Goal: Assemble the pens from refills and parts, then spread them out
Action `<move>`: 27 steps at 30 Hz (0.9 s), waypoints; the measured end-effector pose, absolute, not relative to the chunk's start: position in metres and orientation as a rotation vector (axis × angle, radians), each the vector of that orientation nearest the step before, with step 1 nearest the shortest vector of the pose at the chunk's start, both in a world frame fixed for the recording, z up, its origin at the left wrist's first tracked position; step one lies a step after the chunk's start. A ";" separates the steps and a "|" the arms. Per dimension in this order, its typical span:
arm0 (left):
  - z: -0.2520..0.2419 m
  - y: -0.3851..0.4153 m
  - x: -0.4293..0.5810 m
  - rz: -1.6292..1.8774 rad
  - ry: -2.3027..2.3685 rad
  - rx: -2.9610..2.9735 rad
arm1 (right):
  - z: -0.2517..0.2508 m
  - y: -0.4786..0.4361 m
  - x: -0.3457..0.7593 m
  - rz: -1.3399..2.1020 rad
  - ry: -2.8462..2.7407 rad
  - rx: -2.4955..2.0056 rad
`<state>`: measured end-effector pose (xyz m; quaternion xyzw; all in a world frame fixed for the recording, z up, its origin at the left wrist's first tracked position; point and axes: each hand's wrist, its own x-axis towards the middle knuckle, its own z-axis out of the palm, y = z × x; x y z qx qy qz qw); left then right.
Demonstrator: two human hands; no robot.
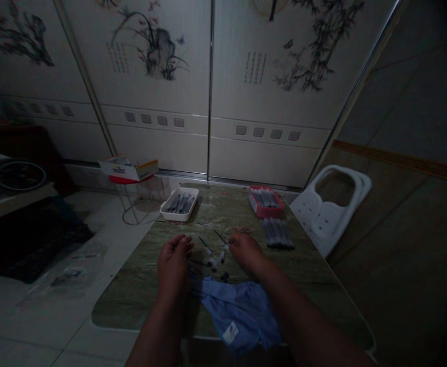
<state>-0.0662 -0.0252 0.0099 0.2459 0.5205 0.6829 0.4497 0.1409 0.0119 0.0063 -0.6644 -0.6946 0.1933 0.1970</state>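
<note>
Both my hands rest on a green marbled table (139,290). My left hand (174,262) lies knuckles up with its fingers curled toward a few loose pens and caps (213,257) between the hands. My right hand (245,250) is closed in a pinch on a thin dark pen (221,237) that points up and left. A blue cloth (239,311) lies crumpled on the table between my forearms.
A white tray (179,204) of pens sits at the table's far left, a red tray (265,201) of pens at the far right, with a row of pens (279,233) in front of it. A white plastic seat (330,206) leans right. A red stool with a box (127,171) stands behind.
</note>
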 end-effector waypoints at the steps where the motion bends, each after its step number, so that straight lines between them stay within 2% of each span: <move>1: 0.011 -0.025 -0.066 1.684 1.290 0.597 | 0.005 0.014 0.140 0.536 -1.952 -1.877; 18: 0.011 -0.027 -0.077 1.692 1.294 0.554 | 0.006 0.010 0.149 0.539 -2.014 -1.875; 27: 0.008 -0.026 -0.081 1.693 1.281 0.564 | 0.002 0.025 0.131 0.468 -1.978 -2.053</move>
